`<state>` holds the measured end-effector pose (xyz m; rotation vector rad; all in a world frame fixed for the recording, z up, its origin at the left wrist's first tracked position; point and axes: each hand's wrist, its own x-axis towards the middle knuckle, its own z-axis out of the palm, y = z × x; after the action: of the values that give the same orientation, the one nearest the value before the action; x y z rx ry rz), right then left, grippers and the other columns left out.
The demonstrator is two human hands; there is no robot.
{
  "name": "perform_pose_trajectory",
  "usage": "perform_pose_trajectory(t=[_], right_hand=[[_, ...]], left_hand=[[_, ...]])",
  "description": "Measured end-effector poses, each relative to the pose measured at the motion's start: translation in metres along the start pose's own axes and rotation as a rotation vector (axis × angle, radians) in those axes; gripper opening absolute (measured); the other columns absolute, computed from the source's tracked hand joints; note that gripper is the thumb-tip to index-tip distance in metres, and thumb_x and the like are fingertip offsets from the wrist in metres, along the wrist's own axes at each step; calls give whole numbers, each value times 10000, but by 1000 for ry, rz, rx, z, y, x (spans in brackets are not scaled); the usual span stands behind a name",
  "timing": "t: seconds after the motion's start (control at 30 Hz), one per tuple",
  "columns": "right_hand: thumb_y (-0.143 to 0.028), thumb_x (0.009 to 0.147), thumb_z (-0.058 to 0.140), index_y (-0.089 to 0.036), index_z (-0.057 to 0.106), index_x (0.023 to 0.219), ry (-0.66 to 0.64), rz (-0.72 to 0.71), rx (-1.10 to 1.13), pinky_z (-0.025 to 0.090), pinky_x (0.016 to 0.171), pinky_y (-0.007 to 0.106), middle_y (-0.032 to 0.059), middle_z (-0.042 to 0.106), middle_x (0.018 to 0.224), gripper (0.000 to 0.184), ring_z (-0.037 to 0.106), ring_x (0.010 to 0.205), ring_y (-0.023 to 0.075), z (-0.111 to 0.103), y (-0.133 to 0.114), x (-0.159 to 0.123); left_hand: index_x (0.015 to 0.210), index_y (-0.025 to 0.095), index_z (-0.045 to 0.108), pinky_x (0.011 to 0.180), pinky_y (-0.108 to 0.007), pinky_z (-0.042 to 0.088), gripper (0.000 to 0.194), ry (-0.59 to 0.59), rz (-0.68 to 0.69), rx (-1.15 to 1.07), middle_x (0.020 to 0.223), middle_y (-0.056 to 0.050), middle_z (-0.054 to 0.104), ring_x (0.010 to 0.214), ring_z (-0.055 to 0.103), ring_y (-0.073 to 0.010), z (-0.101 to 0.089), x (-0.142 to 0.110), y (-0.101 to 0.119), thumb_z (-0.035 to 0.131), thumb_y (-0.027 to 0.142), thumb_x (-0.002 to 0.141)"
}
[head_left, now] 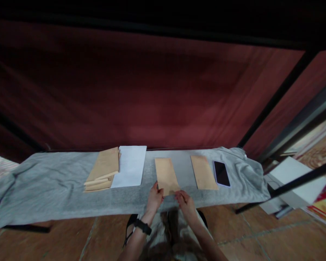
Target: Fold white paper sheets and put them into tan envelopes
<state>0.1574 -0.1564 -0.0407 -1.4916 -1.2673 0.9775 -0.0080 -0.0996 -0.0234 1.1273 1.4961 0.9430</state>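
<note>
A brown paper envelope (166,175) lies in front of me on the grey cloth, its near end between my hands. My left hand (155,197) pinches its lower left edge, the thumb on top. At the lower right corner, the fingers of my right hand (185,202) are closed on the paper. To the right is a second brown envelope (204,173), apart from both hands. Left of centre, a stack of brown envelopes (104,166) partly overlaps a pile of white paper (130,166).
A phone (221,174) with a dark screen lies at the right of the cloth-covered bench (56,181). Behind it stands a dark red panel (152,90). Black metal bars (277,98) and a white box (298,177) are at the right, above a tiled floor.
</note>
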Motion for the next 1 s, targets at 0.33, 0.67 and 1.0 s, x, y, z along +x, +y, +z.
perform_pose_trajectory(t=[0.33, 0.67, 1.0], right_hand=[[-284, 1041, 438, -228, 432, 1524, -41, -566, -976, 330, 1209, 487, 82, 454, 1577, 486, 419, 1454, 212, -1, 14, -2], [-263, 1010, 472, -203, 476, 1494, -38, -563, -1011, 388, 1156, 521, 101, 522, 1522, 488, 485, 1405, 251, 3, 24, 3], [-268, 1007, 481, -248, 427, 1531, -30, -558, -1002, 368, 1174, 530, 91, 487, 1550, 527, 467, 1423, 266, 4, 21, 0]], left_hand=[[1349, 143, 584, 952, -403, 490, 416, 197, 319, 924, 1125, -172, 710, 1079, 674, -287, -2, -15, 1, 410, 220, 979], [1539, 188, 395, 1252, -528, 177, 550, -103, 647, 1048, 1634, -98, 361, 1538, 243, -278, 31, 57, -1, 373, 340, 1010], [1567, 232, 353, 1245, -610, 73, 573, -96, 602, 1053, 1648, -82, 328, 1550, 196, -299, 42, 117, 15, 374, 349, 1006]])
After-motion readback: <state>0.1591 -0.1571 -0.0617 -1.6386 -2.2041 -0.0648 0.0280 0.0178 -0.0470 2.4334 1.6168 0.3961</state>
